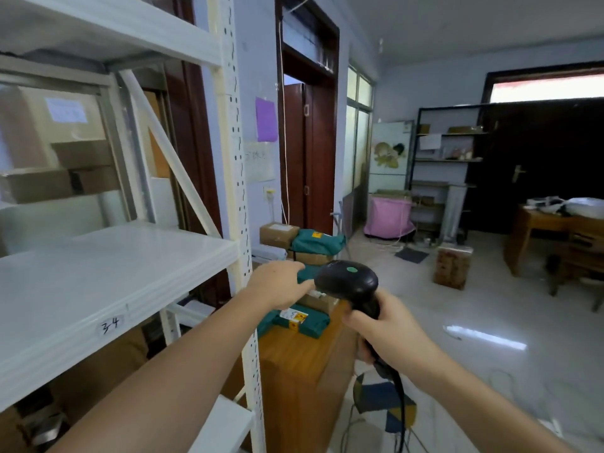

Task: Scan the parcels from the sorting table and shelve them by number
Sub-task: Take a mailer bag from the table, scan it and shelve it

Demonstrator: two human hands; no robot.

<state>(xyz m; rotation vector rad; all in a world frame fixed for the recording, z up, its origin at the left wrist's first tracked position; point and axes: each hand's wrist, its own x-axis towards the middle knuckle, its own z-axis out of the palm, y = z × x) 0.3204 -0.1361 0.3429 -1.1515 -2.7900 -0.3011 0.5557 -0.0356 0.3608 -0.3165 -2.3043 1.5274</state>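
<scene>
My right hand (389,328) grips the handle of a black barcode scanner (349,281) with a green dot on its head, its cable hanging down. My left hand (277,282) reaches over the wooden sorting table (304,361) and holds the edge of a green parcel (307,273), mostly hidden behind the hand and scanner. Another green parcel with a yellow label (302,322) lies flat on the table nearer me. Behind them are a green parcel (317,241) and a cardboard box (277,233) stacked on other boxes. A white shelf board marked 3-4 (108,276) is on my left.
The white shelf upright (238,178) stands between the shelf and table. Cardboard boxes (62,178) sit on a farther rack behind it. A stool with a patterned seat (385,403) is below my right hand. A box (452,266) stands on the floor, a wooden desk (555,237) at right.
</scene>
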